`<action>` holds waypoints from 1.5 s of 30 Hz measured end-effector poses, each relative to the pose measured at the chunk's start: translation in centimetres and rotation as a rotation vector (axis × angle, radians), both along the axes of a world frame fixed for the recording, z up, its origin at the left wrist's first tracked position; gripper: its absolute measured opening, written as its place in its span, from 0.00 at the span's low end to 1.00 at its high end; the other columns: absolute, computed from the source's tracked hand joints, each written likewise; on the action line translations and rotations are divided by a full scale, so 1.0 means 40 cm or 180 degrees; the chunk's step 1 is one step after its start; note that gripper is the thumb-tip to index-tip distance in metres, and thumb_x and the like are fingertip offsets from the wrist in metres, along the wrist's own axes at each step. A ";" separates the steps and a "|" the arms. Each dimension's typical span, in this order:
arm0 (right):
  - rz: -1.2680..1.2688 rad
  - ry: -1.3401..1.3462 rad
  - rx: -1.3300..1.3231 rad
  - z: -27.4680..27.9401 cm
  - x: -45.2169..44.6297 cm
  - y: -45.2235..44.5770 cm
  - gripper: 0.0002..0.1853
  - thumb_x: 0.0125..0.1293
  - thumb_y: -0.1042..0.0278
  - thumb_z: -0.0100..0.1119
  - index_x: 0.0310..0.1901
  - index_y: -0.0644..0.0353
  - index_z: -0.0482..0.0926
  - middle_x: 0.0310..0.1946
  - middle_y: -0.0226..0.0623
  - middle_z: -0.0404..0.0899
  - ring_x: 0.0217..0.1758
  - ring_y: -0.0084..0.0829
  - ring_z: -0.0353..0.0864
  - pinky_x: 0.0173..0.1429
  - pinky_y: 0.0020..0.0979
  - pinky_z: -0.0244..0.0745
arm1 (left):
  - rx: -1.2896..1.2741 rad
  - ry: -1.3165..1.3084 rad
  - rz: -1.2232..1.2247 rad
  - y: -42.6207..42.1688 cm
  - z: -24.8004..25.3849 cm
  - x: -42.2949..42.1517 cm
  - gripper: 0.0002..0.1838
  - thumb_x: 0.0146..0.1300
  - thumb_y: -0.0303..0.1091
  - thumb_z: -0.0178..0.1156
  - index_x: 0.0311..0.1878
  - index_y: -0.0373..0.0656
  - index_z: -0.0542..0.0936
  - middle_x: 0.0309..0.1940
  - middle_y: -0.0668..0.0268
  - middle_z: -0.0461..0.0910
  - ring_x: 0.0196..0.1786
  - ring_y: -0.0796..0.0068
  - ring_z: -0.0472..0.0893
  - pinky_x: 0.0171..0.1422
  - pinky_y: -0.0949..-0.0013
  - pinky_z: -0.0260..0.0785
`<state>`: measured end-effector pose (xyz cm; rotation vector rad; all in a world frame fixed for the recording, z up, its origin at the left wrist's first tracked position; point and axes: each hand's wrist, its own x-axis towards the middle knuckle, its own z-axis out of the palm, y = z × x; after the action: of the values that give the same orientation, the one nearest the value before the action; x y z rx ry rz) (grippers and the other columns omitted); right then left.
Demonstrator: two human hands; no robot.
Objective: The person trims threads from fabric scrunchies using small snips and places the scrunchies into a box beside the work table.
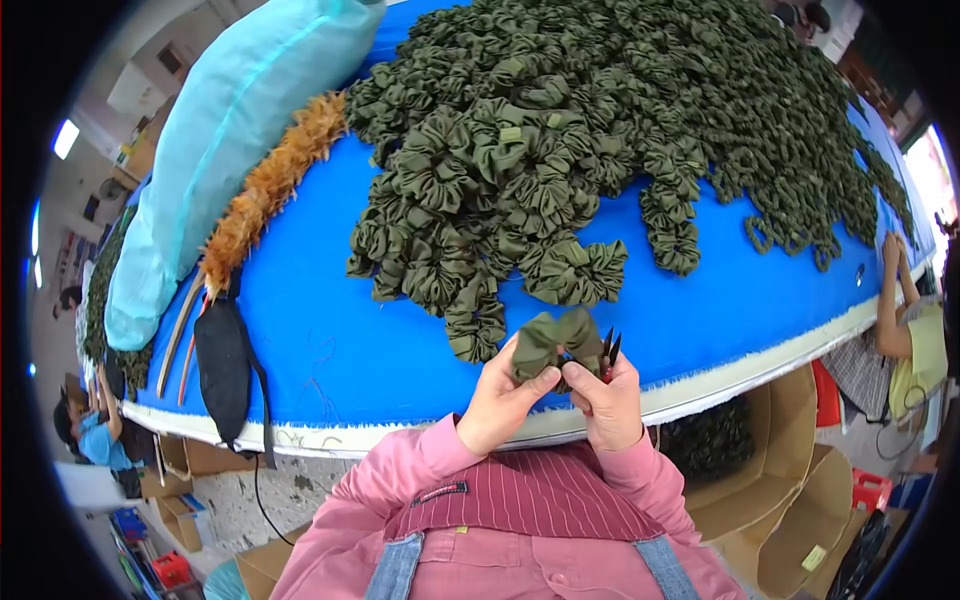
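Note:
Between my two hands, close to the table's front edge, is a dark green scrunchie [540, 344]. My left hand [508, 394] pinches it from the left, thumb on top. From the right, my right hand [604, 394] grips the same scrunchie with thumb and fingers. A small pair of thread snips [610, 352] with dark blades and a red handle also sits in my right hand, blades pointing away from me. Just beyond my hands lies a big heap of green scrunchies [520, 170], the nearest one [576, 272] a little above my fingers.
The blue-covered table [320, 370] has a pale edge. A light blue bag [230, 120], a feather duster [275, 180] and a black mask-like cloth [222, 365] lie left. A cardboard box [775, 450] stands below right. Co-workers' arms reach the table at right [892, 300] and left [108, 405].

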<state>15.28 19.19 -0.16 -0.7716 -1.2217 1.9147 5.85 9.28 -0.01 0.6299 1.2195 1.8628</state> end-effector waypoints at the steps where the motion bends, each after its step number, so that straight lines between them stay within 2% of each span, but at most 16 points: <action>1: 0.0264 0.0056 -0.0745 0.010 0.016 0.009 0.12 0.55 0.81 0.60 0.42 0.63 0.75 0.36 0.35 0.79 0.27 0.21 0.72 0.25 0.19 0.64 | 0.0114 -0.0181 -0.0010 0.010 -0.004 0.005 0.24 0.63 0.24 0.58 0.62 0.40 0.66 0.47 0.63 0.76 0.46 0.77 0.75 0.54 0.74 0.67; 5: 0.0926 0.0379 -0.1539 0.017 0.045 0.049 0.08 0.62 0.74 0.55 0.44 0.62 0.76 0.33 0.32 0.78 0.28 0.19 0.72 0.19 0.16 0.57 | 0.0624 -0.1165 0.0057 0.050 0.022 0.020 0.22 0.67 0.31 0.55 0.63 0.40 0.66 0.42 0.64 0.76 0.39 0.77 0.75 0.49 0.74 0.68; 7: 0.0470 -0.0486 -0.1555 -0.015 0.099 0.106 0.11 0.65 0.68 0.53 0.46 0.62 0.75 0.31 0.32 0.78 0.26 0.18 0.69 0.19 0.18 0.57 | 0.0432 -0.1186 -0.0192 0.033 0.031 0.012 0.24 0.70 0.38 0.54 0.64 0.40 0.64 0.34 0.67 0.75 0.31 0.77 0.73 0.40 0.76 0.67; 9: 0.1441 0.1259 -0.2510 -0.039 0.184 0.230 0.15 0.63 0.66 0.55 0.49 0.63 0.73 0.31 0.33 0.78 0.22 0.18 0.66 0.19 0.19 0.57 | 0.0468 -0.1337 -0.0046 -0.035 0.028 -0.012 0.24 0.70 0.38 0.54 0.65 0.39 0.64 0.30 0.69 0.75 0.26 0.79 0.72 0.35 0.77 0.67; 10: 0.1609 0.1144 -0.2587 -0.026 0.176 0.225 0.15 0.63 0.66 0.55 0.49 0.63 0.73 0.31 0.33 0.78 0.22 0.18 0.66 0.19 0.19 0.57 | 0.0489 -0.1367 0.0163 -0.065 0.033 0.004 0.24 0.70 0.38 0.54 0.65 0.39 0.64 0.30 0.69 0.75 0.26 0.79 0.72 0.35 0.77 0.67; 17: 0.2691 -0.0494 -0.0137 0.018 0.059 0.122 0.17 0.54 0.73 0.56 0.47 0.69 0.75 0.33 0.40 0.80 0.21 0.22 0.69 0.27 0.19 0.63 | -0.0444 0.0074 -0.0135 -0.093 0.077 0.061 0.25 0.68 0.33 0.56 0.66 0.43 0.64 0.28 0.70 0.75 0.23 0.85 0.70 0.29 0.81 0.66; 22: 0.2898 -0.1036 -0.0248 0.067 0.053 0.088 0.14 0.51 0.79 0.55 0.42 0.69 0.78 0.31 0.39 0.80 0.21 0.21 0.67 0.27 0.17 0.63 | -0.0712 -0.0499 0.0105 -0.161 0.087 0.043 0.24 0.65 0.29 0.56 0.65 0.45 0.66 0.31 0.70 0.77 0.24 0.84 0.72 0.28 0.82 0.65; 24: 0.2079 -0.1635 0.0204 0.079 0.078 0.125 0.13 0.48 0.83 0.55 0.39 0.68 0.79 0.31 0.38 0.80 0.20 0.20 0.65 0.27 0.17 0.62 | -0.0622 -0.0496 0.0099 -0.207 0.082 0.031 0.24 0.65 0.29 0.56 0.65 0.46 0.66 0.31 0.70 0.77 0.24 0.84 0.72 0.28 0.82 0.65; 28: 0.2225 -0.1063 0.0029 0.087 0.106 0.049 0.11 0.47 0.83 0.58 0.36 0.67 0.79 0.28 0.38 0.80 0.22 0.21 0.69 0.29 0.19 0.65 | -0.0269 -0.0610 0.0076 -0.287 0.052 0.016 0.23 0.64 0.28 0.55 0.64 0.47 0.68 0.32 0.69 0.78 0.25 0.83 0.73 0.28 0.81 0.64; 30: 0.1847 -0.1218 0.0180 0.107 0.045 -0.066 0.11 0.48 0.83 0.58 0.36 0.67 0.79 0.27 0.38 0.80 0.23 0.22 0.71 0.29 0.19 0.66 | -0.0350 0.0278 0.0299 -0.255 0.036 0.033 0.23 0.65 0.28 0.55 0.63 0.47 0.68 0.32 0.69 0.79 0.25 0.83 0.73 0.28 0.82 0.64; 32: 0.2370 -0.1214 0.1749 0.092 0.001 -0.130 0.11 0.49 0.83 0.60 0.37 0.68 0.79 0.26 0.38 0.80 0.26 0.23 0.74 0.32 0.19 0.68 | -0.0381 0.1247 0.0487 -0.243 0.032 0.024 0.23 0.65 0.28 0.56 0.63 0.46 0.68 0.32 0.68 0.79 0.25 0.83 0.73 0.29 0.82 0.64; 34: 0.2693 -0.1428 0.0199 0.093 0.017 -0.107 0.12 0.49 0.82 0.63 0.39 0.68 0.79 0.28 0.38 0.80 0.27 0.22 0.73 0.33 0.18 0.68 | -0.0423 0.0182 -0.0106 -0.324 0.064 -0.026 0.23 0.65 0.28 0.56 0.63 0.45 0.68 0.33 0.68 0.80 0.27 0.82 0.74 0.32 0.80 0.66; 37: 0.2516 -0.1719 0.0319 0.096 0.045 -0.089 0.12 0.50 0.81 0.64 0.38 0.67 0.78 0.28 0.36 0.79 0.26 0.20 0.71 0.32 0.17 0.66 | -0.0422 0.0196 -0.0377 -0.442 0.020 -0.068 0.23 0.64 0.28 0.57 0.63 0.42 0.67 0.34 0.67 0.81 0.32 0.79 0.77 0.37 0.77 0.69; 40: 0.1431 -0.1793 0.1095 0.108 0.044 -0.151 0.08 0.53 0.79 0.62 0.37 0.64 0.77 0.24 0.31 0.75 0.22 0.18 0.66 0.28 0.16 0.62 | -0.0962 0.1952 0.0263 -0.451 -0.008 -0.149 0.33 0.59 0.35 0.64 0.66 0.38 0.64 0.49 0.54 0.78 0.51 0.61 0.78 0.58 0.62 0.70; 42: 0.0188 -0.1435 0.0620 0.141 0.058 -0.144 0.05 0.58 0.75 0.60 0.36 0.62 0.76 0.22 0.27 0.71 0.20 0.16 0.63 0.26 0.16 0.58 | -0.1680 0.3959 0.1317 -0.456 -0.037 -0.257 0.42 0.58 0.56 0.61 0.66 0.34 0.62 0.62 0.44 0.66 0.65 0.51 0.67 0.69 0.55 0.58; 45: 0.0168 -0.1118 0.0806 0.132 0.113 -0.126 0.04 0.62 0.71 0.58 0.36 0.60 0.75 0.21 0.25 0.69 0.21 0.15 0.61 0.26 0.15 0.56 | -0.3986 0.4633 0.0971 -0.453 -0.130 -0.397 0.52 0.58 0.71 0.45 0.71 0.33 0.54 0.72 0.44 0.49 0.76 0.51 0.44 0.77 0.49 0.33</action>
<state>19.81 14.14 5.11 -0.9720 -1.6750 1.6645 -10.04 -8.85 -5.22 1.0274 3.0366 0.1820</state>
